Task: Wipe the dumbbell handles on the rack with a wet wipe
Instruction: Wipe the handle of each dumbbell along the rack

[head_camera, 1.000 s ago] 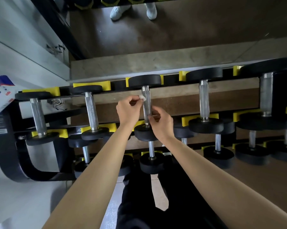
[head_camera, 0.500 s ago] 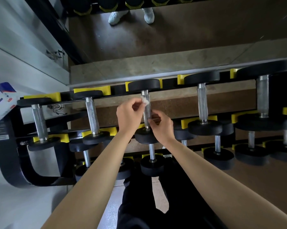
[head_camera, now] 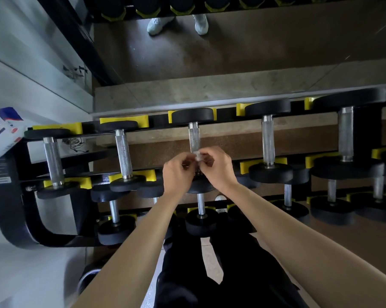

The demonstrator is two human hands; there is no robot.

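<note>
A black rack (head_camera: 14, 210) with yellow cradles holds rows of black dumbbells with steel handles. The middle top-row dumbbell's knurled handle (head_camera: 193, 136) runs down into my hands. My left hand (head_camera: 178, 172) and my right hand (head_camera: 218, 167) meet at its lower part, fingers curled together. A small crumpled white wet wipe (head_camera: 197, 156) is pinched between the fingertips of both hands, right against the handle. The lower end of that handle is hidden behind my hands.
Other top-row handles stand left (head_camera: 123, 156) and right (head_camera: 268, 141), with a thick one (head_camera: 345, 134) far right. A wipe packet (head_camera: 1, 132) sits on the rack's left end. Lower-tier dumbbells (head_camera: 201, 221) lie below. A mirror behind shows white shoes (head_camera: 161, 24).
My left hand has come down from the upper part of the handle with the wipe. Both hands now meet at the lower handle and pinch the wipe together.
</note>
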